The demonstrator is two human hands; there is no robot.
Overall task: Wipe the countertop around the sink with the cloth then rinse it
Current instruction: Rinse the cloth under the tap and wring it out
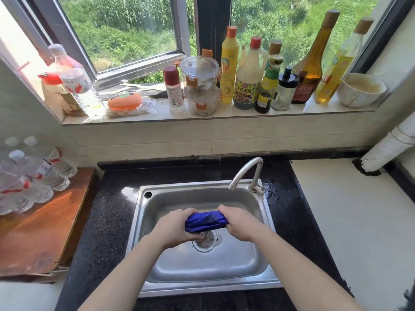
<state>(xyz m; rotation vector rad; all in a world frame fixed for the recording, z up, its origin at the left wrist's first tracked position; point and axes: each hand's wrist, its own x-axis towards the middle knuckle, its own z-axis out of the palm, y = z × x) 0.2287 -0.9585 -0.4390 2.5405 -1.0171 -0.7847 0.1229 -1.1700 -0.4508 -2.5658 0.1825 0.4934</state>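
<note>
A blue cloth (205,221) is bunched and twisted between both hands over the middle of the steel sink (157,198). My left hand (174,227) grips its left end and my right hand (239,223) grips its right end. The cloth hangs just above the drain (207,242). The curved faucet (247,173) stands at the sink's back right, its spout pointing down; no running water is visible. Black speckled countertop (107,212) surrounds the sink, with water drops beside the faucet base (272,194).
A window sill (224,113) behind the sink carries several bottles, jars and a white bowl (361,89). A wooden board (45,225) with several water bottles (33,173) lies at the left. White counter (359,209) and a white pipe (390,147) are at the right.
</note>
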